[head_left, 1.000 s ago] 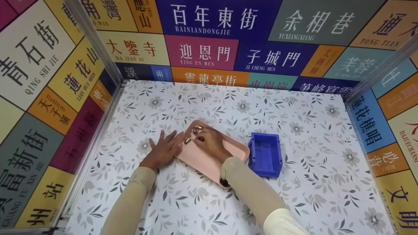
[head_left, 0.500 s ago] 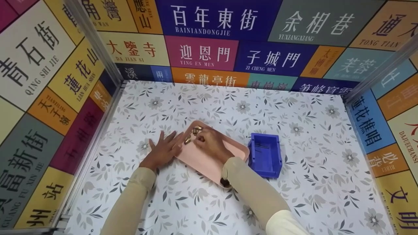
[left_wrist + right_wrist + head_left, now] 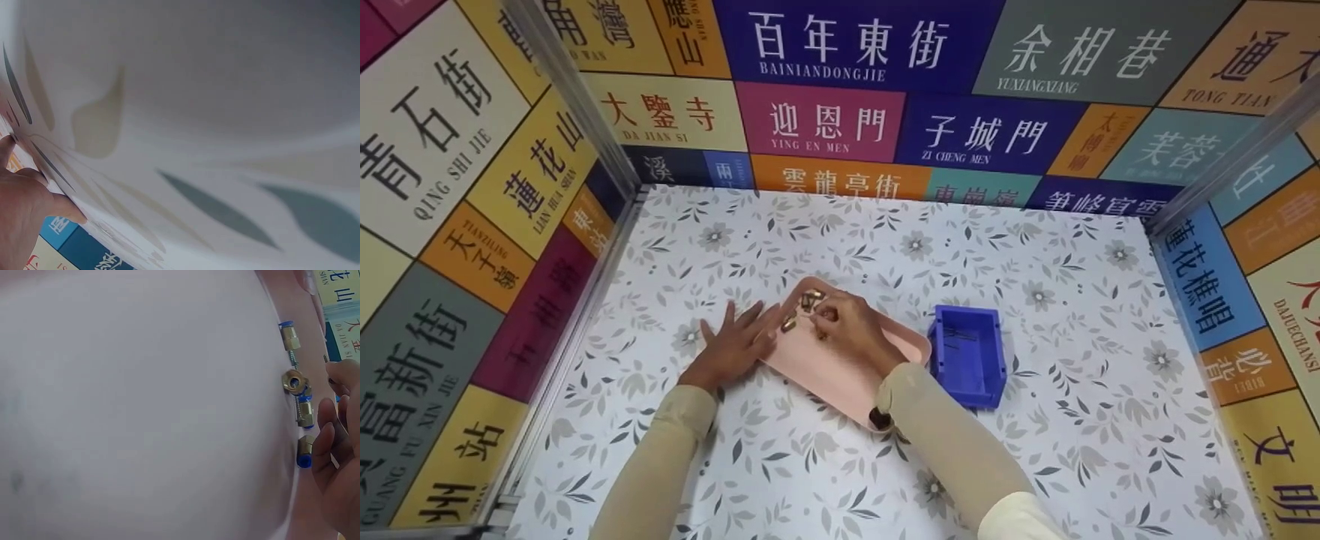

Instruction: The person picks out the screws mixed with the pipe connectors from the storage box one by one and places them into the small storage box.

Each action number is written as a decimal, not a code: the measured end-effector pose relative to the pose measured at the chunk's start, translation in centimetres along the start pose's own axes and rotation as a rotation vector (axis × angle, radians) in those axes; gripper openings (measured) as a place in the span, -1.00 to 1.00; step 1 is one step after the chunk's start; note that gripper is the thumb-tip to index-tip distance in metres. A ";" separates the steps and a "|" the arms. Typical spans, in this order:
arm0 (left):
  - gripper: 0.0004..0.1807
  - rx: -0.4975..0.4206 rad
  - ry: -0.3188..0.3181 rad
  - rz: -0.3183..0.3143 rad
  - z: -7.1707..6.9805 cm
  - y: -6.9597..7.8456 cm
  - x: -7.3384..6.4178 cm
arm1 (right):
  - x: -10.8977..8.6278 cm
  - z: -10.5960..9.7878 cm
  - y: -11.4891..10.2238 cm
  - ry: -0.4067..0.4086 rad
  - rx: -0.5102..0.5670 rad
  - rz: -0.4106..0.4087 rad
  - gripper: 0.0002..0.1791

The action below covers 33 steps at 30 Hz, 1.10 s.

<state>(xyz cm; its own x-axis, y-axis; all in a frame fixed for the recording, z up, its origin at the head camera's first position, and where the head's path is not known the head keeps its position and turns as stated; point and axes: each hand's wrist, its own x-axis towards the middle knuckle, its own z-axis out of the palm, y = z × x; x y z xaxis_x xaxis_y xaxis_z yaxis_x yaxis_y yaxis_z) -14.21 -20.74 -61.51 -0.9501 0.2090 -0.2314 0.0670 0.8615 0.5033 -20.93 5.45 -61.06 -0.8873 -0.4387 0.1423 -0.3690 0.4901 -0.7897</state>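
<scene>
My left hand [image 3: 733, 346] lies with spread fingers at the left edge of the pink tray [image 3: 840, 371]. In the left wrist view, part of that hand [image 3: 25, 211] shows at the lower left. Over the tray's far part, my right hand [image 3: 851, 324] pinches a small screw [image 3: 325, 359], mostly hidden by the fingertips. Close beside these fingers lie several brass push-in fittings [image 3: 811, 300] with blue collars. The right wrist view shows one fitting [image 3: 290, 336] at the top and another fitting [image 3: 305, 451] lower down, with thin screws [image 3: 293, 358] among them.
A blue plastic bin [image 3: 969, 375] stands right of the tray, with several thin dark screws [image 3: 956, 334] inside. Something dark [image 3: 879, 418] sits in the tray's near corner. Panels with large lettering [image 3: 825, 120] enclose the flower-patterned table [image 3: 1020, 255] at the back and sides.
My right hand has drawn slightly to the right and back from the brass fittings, its fingertips pinched together. The left hand stays at the tray's edge.
</scene>
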 end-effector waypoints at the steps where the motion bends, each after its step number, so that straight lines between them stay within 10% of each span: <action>1: -0.35 -0.002 0.001 0.000 0.0 0.0 0.0 | 0.0 -0.2 -0.1 0.007 0.006 -0.002 -0.87; 33: -0.36 -0.010 -0.004 -0.017 0.2 0.1 0.0 | -1.3 -8.0 -0.4 0.254 0.027 -0.101 -0.85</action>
<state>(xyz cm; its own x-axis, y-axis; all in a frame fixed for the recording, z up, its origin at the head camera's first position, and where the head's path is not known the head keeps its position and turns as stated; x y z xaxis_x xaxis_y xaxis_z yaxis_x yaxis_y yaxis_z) -14.11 -20.56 -61.57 -0.9499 0.1963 -0.2434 0.0477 0.8603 0.5076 -21.81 11.85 -56.19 -0.8887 -0.2799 0.3631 -0.4543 0.4315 -0.7793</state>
